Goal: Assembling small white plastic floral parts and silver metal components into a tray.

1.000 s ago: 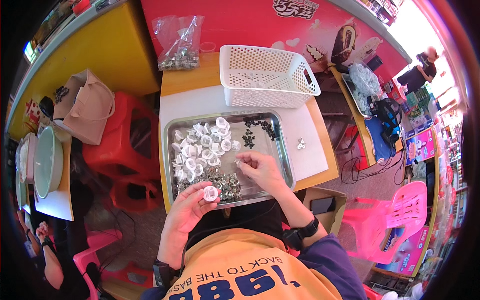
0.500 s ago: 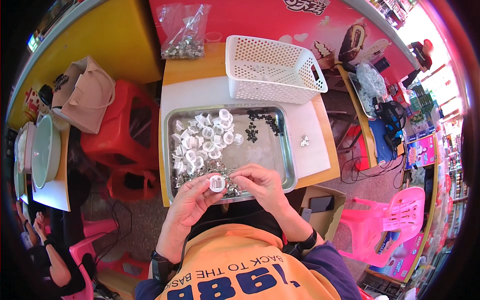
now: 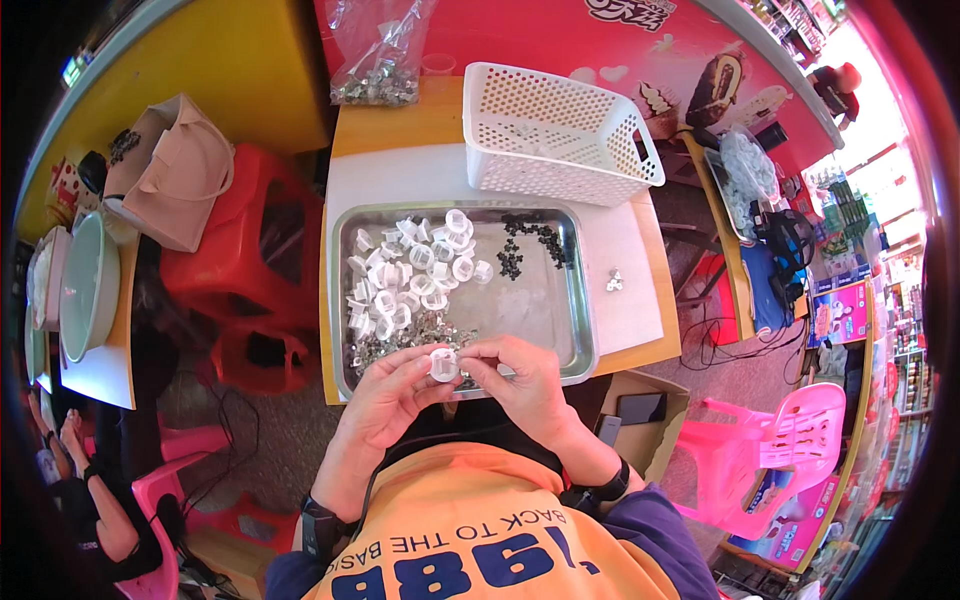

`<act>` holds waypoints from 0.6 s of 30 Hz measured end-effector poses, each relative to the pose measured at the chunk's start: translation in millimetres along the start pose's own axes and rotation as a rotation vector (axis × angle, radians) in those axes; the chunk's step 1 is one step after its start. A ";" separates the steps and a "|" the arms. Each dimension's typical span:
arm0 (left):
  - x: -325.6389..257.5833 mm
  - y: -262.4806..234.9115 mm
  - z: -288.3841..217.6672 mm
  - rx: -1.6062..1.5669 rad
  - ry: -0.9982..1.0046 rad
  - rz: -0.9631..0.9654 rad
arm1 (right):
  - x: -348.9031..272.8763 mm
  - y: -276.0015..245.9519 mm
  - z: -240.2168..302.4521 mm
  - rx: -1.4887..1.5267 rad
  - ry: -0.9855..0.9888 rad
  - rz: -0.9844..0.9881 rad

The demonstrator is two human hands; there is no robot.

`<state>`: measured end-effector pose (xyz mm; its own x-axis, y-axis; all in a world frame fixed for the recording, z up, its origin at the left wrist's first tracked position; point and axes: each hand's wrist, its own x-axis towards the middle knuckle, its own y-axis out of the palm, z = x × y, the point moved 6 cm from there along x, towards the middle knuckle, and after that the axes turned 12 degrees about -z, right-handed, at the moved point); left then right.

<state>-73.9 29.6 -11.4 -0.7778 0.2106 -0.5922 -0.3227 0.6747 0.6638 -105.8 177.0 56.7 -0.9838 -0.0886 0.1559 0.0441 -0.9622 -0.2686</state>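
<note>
Over the near edge of a metal tray (image 3: 585,330), my left hand (image 3: 385,402) pinches a small round white plastic part (image 3: 444,365) between thumb and fingers. My right hand (image 3: 527,385) is closed, with thumb and forefinger at the right side of that part. Whatever lies between its fingertips is too small to make out. Inside the tray, a heap of similar white plastic pieces (image 3: 420,255) sits at the left. Small shiny metal pieces (image 3: 395,340) lie along the near left, and small black pieces (image 3: 550,240) at the far right.
A white perforated basket (image 3: 560,165) stands beyond the tray, beside a clear bag of metal pieces (image 3: 378,85). Several small silvery bits (image 3: 614,280) lie right of the tray. A red stool (image 3: 235,240), a pink chair (image 3: 760,455) and a cardboard box (image 3: 655,390) surround the table.
My right fingertips have moved left from over the metal pieces to the white part. My left hand has shifted slightly right and tilted the part. The whole view has shifted a little.
</note>
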 end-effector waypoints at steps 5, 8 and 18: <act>-1.5 0.1 -0.5 0.023 0.024 -0.019 | 0.5 5.1 -5.7 -0.037 -0.159 -0.021; -1.2 -1.8 -0.1 0.009 0.017 -0.011 | 0.1 6.2 -14.2 -0.012 -0.051 0.012; 1.2 -0.8 2.3 -0.003 0.011 0.021 | -2.3 7.4 -21.9 0.145 0.062 0.045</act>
<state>-73.3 31.0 -13.7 -0.7904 0.2172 -0.5728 -0.3078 0.6677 0.6778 -107.1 175.7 33.5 -0.9889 -0.1206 0.0869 0.1085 -0.9852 -0.1330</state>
